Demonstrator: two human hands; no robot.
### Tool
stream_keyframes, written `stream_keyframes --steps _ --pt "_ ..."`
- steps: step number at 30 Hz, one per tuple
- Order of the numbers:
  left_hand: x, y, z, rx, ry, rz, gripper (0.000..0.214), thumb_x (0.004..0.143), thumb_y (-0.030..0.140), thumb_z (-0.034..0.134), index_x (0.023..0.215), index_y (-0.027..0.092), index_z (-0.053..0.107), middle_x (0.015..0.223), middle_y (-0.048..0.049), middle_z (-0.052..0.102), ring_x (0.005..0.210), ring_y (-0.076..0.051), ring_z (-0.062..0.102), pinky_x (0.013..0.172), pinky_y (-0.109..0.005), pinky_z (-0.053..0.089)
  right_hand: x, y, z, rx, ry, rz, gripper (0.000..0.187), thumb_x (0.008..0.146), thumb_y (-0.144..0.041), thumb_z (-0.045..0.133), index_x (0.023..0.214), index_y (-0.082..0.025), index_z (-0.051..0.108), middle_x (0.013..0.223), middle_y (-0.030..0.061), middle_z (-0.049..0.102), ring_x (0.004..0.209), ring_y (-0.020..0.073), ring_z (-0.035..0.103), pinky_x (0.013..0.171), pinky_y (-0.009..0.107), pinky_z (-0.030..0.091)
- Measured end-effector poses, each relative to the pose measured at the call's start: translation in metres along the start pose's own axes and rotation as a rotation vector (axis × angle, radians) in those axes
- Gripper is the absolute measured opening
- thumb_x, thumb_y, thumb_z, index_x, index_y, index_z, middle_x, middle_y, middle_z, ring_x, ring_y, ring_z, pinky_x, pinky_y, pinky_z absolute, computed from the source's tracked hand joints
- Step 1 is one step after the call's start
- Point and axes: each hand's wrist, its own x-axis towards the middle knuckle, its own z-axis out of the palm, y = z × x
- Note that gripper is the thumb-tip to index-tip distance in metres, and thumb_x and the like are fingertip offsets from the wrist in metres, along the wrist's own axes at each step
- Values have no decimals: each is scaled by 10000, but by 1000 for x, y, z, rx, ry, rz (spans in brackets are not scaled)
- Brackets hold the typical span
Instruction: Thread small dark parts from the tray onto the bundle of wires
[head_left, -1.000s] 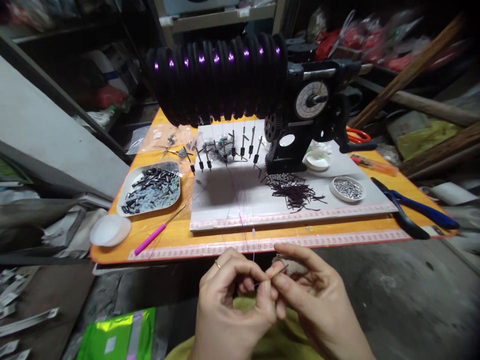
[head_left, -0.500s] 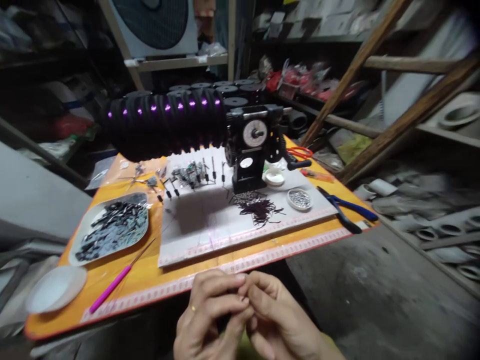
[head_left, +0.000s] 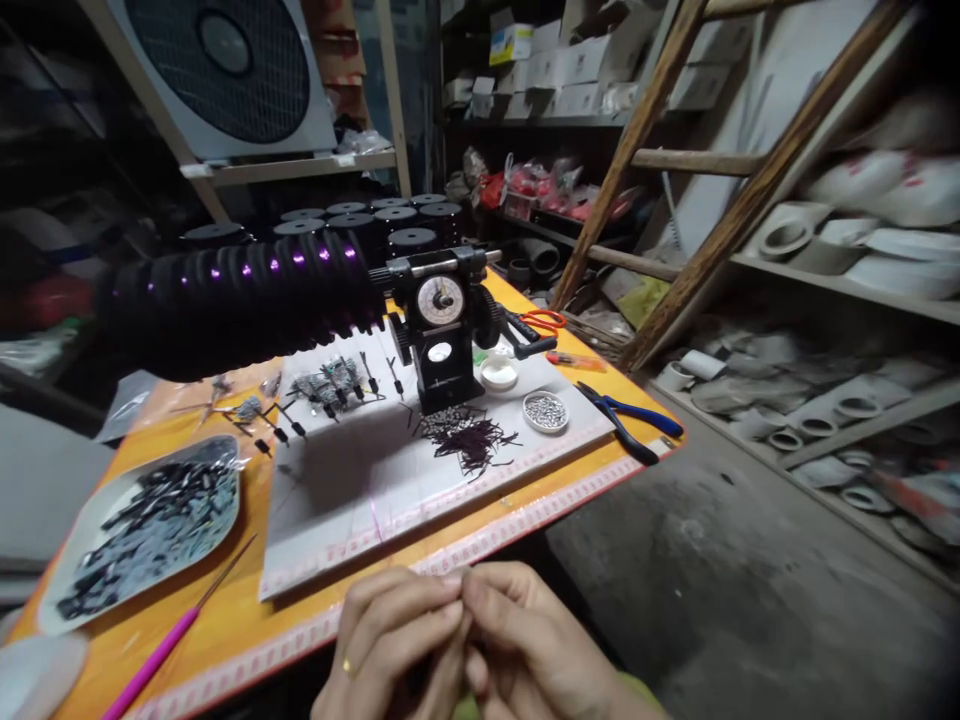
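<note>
My left hand (head_left: 390, 645) and my right hand (head_left: 529, 650) meet fingertip to fingertip just below the near edge of the orange table (head_left: 225, 625). Both are pinched closed on something too small to make out. A thin thread (head_left: 373, 520) runs across the white board (head_left: 390, 475) toward my fingers. Behind the board stands a black winding machine (head_left: 442, 330) with a round dial, and a row of black spools (head_left: 240, 300) with purple thread stretches to its left.
A tray of dark small parts (head_left: 142, 525) and a pink-handled hook tool (head_left: 161, 650) lie at the left. A pile of thin dark sticks (head_left: 469, 440), a small dish of metal beads (head_left: 545, 411), blue-handled pliers (head_left: 630, 420) and orange scissors (head_left: 544, 320) lie right. A wooden ladder (head_left: 675, 170) leans beyond.
The view has swung up and to the right, so the table shifted left and the shelves and ladder came into sight. My hands stay pinched together at the bottom edge.
</note>
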Motion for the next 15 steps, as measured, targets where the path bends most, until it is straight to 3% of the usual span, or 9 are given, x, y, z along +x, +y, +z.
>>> stream_keyframes --steps 5,9,15 --pt "6 -3 0 -102 -88 32 245 743 -18 712 914 155 687 834 -46 724 793 -188 634 636 -291 559 -6 -1 -2 49 16 -14 354 786 -441 782 755 -111 660 510 -28 597 294 2 460 288 69 391" --pt "4 -1 1 -133 -51 -37 187 770 29 715 888 173 697 795 -41 731 768 -188 627 627 -298 555 -4 0 -4 68 -24 8 297 773 -390 808 802 -144 644 519 -59 570 293 -22 406 290 41 361" --pt "7 3 4 -236 -33 -118 82 819 115 707 856 186 685 806 -31 747 799 -175 634 704 -292 570 2 3 -4 41 -78 22 345 790 -487 762 838 -170 635 487 -98 479 269 -36 277 257 43 289"
